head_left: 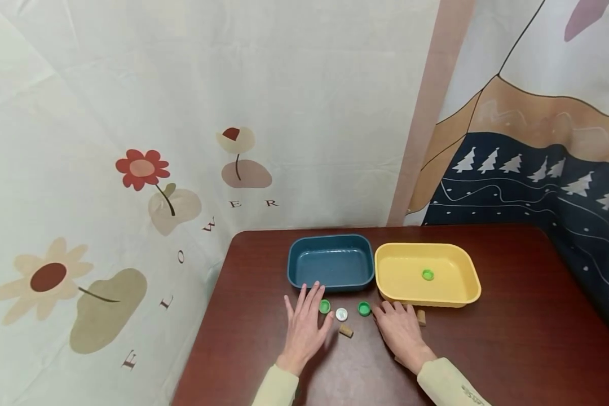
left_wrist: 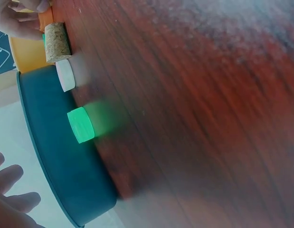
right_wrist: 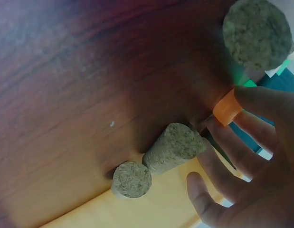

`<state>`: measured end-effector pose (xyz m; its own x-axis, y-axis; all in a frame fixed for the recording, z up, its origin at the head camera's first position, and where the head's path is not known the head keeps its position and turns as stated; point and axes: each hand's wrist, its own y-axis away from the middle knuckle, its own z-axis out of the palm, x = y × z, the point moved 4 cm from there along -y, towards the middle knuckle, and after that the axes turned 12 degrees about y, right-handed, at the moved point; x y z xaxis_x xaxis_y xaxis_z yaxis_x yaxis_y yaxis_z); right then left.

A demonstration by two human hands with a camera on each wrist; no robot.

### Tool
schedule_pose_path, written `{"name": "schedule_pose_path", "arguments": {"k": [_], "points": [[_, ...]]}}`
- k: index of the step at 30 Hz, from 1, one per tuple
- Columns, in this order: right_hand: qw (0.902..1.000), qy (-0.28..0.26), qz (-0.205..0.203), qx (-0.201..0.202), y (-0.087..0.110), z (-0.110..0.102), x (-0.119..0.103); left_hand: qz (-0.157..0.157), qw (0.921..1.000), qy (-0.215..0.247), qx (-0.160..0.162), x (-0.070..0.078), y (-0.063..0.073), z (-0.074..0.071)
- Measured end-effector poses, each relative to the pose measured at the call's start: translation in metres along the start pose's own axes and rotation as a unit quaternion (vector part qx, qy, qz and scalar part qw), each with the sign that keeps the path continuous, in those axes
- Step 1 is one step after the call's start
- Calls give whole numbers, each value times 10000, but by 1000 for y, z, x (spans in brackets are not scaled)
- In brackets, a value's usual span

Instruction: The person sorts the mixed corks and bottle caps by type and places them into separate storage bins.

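Note:
My left hand (head_left: 304,330) hovers with spread fingers beside a green bottle cap (head_left: 325,306), in front of the blue bin (head_left: 330,286); nothing is in its grasp. With thumb and fingers, my right hand (head_left: 401,332) pinches an orange bottle cap (right_wrist: 227,108) on the table before the yellow bin (head_left: 426,302). The head view hides that cap behind the hand. Between the hands lie a white cap (head_left: 341,314), another green cap (head_left: 363,308) and a cork (head_left: 345,331). Two corks, one longer (right_wrist: 173,149) and one shorter (right_wrist: 131,179), are close to my right fingers.
One green cap (head_left: 427,274) lies inside the yellow bin. Both bins stand side by side toward the back of the dark red wooden table (head_left: 512,338). A printed cloth (head_left: 309,113) hangs behind the table's far edge.

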<state>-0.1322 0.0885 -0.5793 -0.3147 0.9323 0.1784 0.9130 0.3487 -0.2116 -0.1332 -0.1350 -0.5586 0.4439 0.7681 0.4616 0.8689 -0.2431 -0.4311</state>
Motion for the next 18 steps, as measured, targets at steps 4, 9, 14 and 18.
{"name": "schedule_pose_path", "arguments": {"k": [4, 9, 14, 18], "points": [[9997, -211, 60, 115, 3, -6, 2, 145, 9999, -62, 55, 1, -1, 3], [9973, -624, 138, 362, 12, -20, 10, 157, 9998, -7, -83, 6, -4, 8], [9940, -722, 216, 797, 20, -38, 23, 342, 9990, -120, -254, 16, -9, 18], [9886, -682, 259, 1315, 27, -49, 36, 550, 9972, -240, -439, 26, -13, 26]]}}
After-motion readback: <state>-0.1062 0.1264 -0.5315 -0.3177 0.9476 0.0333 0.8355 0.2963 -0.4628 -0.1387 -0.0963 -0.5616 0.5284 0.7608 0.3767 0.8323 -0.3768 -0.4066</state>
